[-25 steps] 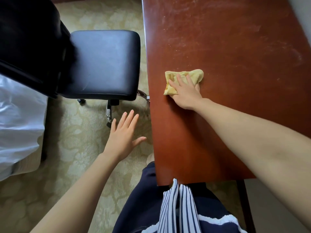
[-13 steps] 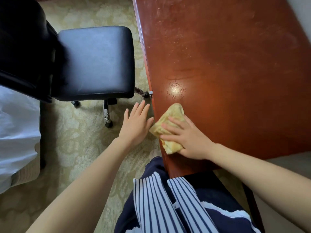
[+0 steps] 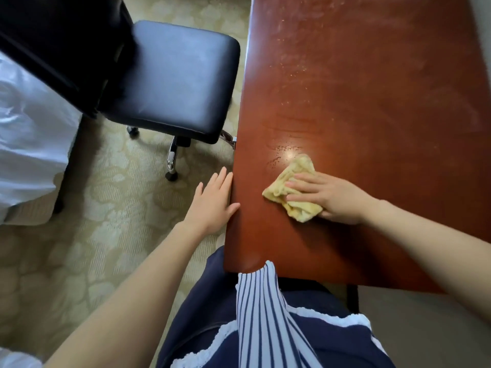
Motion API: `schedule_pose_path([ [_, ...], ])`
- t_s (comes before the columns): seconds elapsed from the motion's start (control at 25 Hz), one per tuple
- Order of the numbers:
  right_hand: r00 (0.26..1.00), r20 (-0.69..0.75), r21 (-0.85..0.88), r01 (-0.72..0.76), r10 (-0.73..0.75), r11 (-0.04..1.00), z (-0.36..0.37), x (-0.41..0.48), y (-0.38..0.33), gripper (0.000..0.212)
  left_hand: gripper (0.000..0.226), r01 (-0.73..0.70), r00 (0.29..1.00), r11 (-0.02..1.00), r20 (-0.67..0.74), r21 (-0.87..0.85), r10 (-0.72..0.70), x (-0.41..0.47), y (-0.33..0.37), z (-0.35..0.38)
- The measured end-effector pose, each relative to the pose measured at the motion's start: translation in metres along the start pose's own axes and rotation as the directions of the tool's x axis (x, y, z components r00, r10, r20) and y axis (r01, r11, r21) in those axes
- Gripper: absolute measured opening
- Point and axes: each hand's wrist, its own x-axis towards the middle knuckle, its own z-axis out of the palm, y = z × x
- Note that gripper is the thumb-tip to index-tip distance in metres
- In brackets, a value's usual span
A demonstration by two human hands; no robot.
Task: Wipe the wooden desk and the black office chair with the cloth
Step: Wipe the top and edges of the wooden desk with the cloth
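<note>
right hand flattens cloth on desk, fingers leftward

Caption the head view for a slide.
Right hand presses a yellow cloth on the wooden desk; left hand rests at its edge, black office chair alongside.

Carpet: cream-beige with a woven floral pattern, covering the floor from 11 round to 7 o'clock. Bed at 9 o'clock has crumpled white bedding hanging over a beige base. White fabric shows at the 7 o'clock corner. Plain grey surface at 4 to 5 o'clock, floor or wall unclear. Pale strip along the 2 o'clock edge. Light is soft and even, with faint shadows.
</note>
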Motion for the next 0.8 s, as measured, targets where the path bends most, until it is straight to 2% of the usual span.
schedule_pose_path([
  [0.08, 0.997, -0.014, 0.023, -0.075, 0.075, 0.997, -0.009, 0.012, 0.027, 0.063, 0.077, 0.05, 0.999, 0.998, -0.003, -0.029, -0.05, -0.011, 0.006, 0.009],
  [0.2, 0.96, -0.079, 0.058, -0.263, 0.267, 0.963, -0.015, 0.038, 0.055, 0.061, 0.078, 0.09, 0.996, 0.995, -0.003, -0.051, -0.09, -0.025, 0.013, 0.018],
  [0.36, 0.823, -0.177, 0.235, -0.498, 0.54, 0.835, -0.018, 0.083, 0.049, 0.047, 0.077, 0.157, 0.987, 0.986, -0.012, -0.049, -0.158, -0.038, 0.023, 0.025],
  [0.44, 0.745, -0.205, 0.333, -0.557, 0.634, 0.761, -0.015, 0.097, 0.034, 0.043, 0.079, 0.203, 0.978, 0.979, -0.044, -0.027, -0.204, -0.039, 0.03, 0.026],
  [0.48, 0.731, -0.214, 0.36, -0.558, 0.648, 0.748, -0.012, 0.099, 0.027, 0.042, 0.082, 0.218, 0.974, 0.976, -0.064, -0.02, -0.219, -0.038, 0.034, 0.026],
  [0.56, 0.77, -0.245, 0.336, -0.503, 0.589, 0.796, -0.005, 0.088, 0.015, 0.042, 0.086, 0.219, 0.971, 0.976, -0.094, -0.002, -0.219, -0.031, 0.042, 0.022],
  [0.68, 0.873, -0.285, 0.318, -0.302, 0.395, 0.899, 0.007, 0.045, -0.002, 0.045, 0.092, 0.205, 0.974, 0.977, -0.109, 0.061, -0.198, -0.016, 0.053, 0.014],
  [0.8, 0.929, -0.292, 0.274, -0.147, 0.228, 0.95, 0.018, -0.006, -0.006, 0.048, 0.098, 0.205, 0.974, 0.973, -0.116, 0.11, -0.193, 0.004, 0.058, 0.0],
])
